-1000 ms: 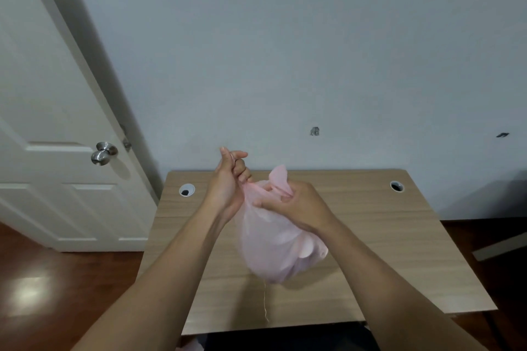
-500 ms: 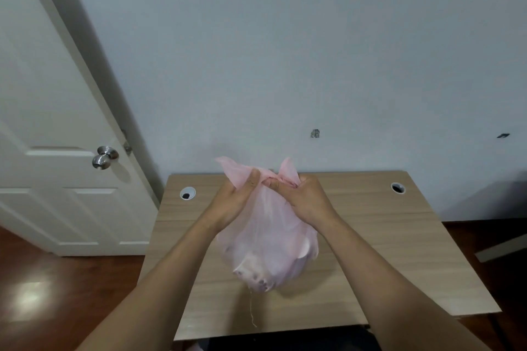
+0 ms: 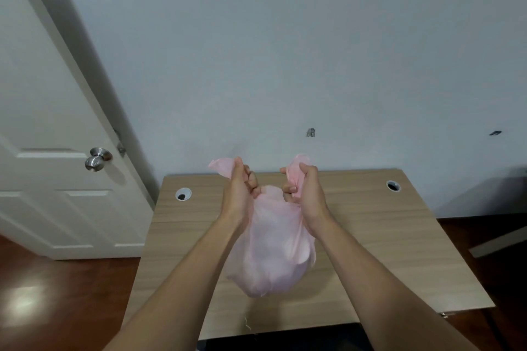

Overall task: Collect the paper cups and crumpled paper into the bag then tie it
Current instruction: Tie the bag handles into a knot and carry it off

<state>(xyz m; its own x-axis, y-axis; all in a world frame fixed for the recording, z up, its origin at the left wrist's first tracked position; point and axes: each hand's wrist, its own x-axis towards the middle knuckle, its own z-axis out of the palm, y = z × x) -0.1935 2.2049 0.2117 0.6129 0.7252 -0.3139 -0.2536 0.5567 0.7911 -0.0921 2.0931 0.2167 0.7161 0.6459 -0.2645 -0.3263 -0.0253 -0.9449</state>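
Both hands are raised above the wooden desk [image 3: 370, 231], each one clenched on its own corner of the pink bag [image 3: 273, 253]. The left hand [image 3: 241, 194] grips a gathered tail of the thin plastic, which sticks out past the thumb toward the desk's far left corner; the right hand [image 3: 303, 188] squeezes the other tail, whose crumpled end pokes up above the knuckles. The two fists are close but apart, with the bag's neck stretched between them. The bag's rounded, filled body hangs below the hands over the middle of the desk, toward its near edge; whether the bottom touches the surface cannot be told. Pale shapes show faintly through the plastic, too blurred to name. A round cable hole [image 3: 183, 194] sits near the far left corner and a second cable hole [image 3: 393, 186] near the far right corner. A white door [image 3: 42, 122] with a metal knob [image 3: 97, 158] stands to the left of the desk.
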